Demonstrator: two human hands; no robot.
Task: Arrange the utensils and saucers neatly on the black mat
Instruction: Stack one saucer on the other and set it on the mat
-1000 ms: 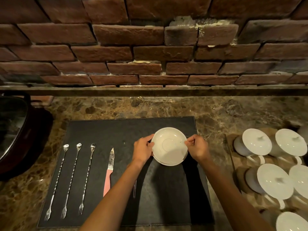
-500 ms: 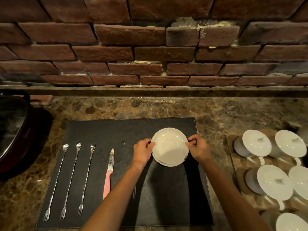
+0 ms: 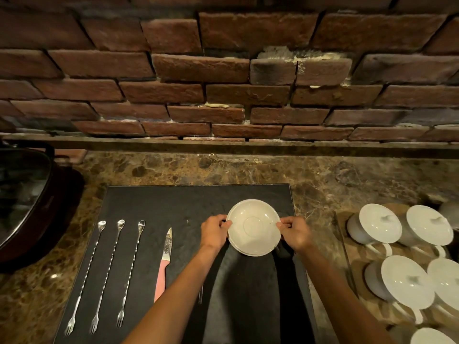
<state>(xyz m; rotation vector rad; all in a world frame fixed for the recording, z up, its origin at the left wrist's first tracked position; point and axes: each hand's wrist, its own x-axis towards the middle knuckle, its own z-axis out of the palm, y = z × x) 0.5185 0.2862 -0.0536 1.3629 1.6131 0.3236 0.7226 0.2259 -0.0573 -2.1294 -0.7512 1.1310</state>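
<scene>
A stack of white saucers (image 3: 253,227) rests on the right half of the black mat (image 3: 173,202). My left hand (image 3: 214,232) pinches the stack's left rim and my right hand (image 3: 295,233) pinches its right rim. Three long twisted bar spoons with fork ends (image 3: 85,274) (image 3: 108,274) (image 3: 130,271) lie side by side on the mat's left part. A pink-handled knife (image 3: 164,264) lies to their right, blade pointing away. A thin metal piece (image 3: 200,292) shows beside my left forearm, mostly hidden.
White lidded cups (image 3: 377,227) sit in rows on a wooden tray at the right. A dark rounded pot (image 3: 24,202) stands at the left edge. The marble counter (image 3: 323,177) runs back to a brick wall (image 3: 223,83).
Both hands stay on the saucer stack's rims; the stack has barely shifted. The view has tilted slightly downward.
</scene>
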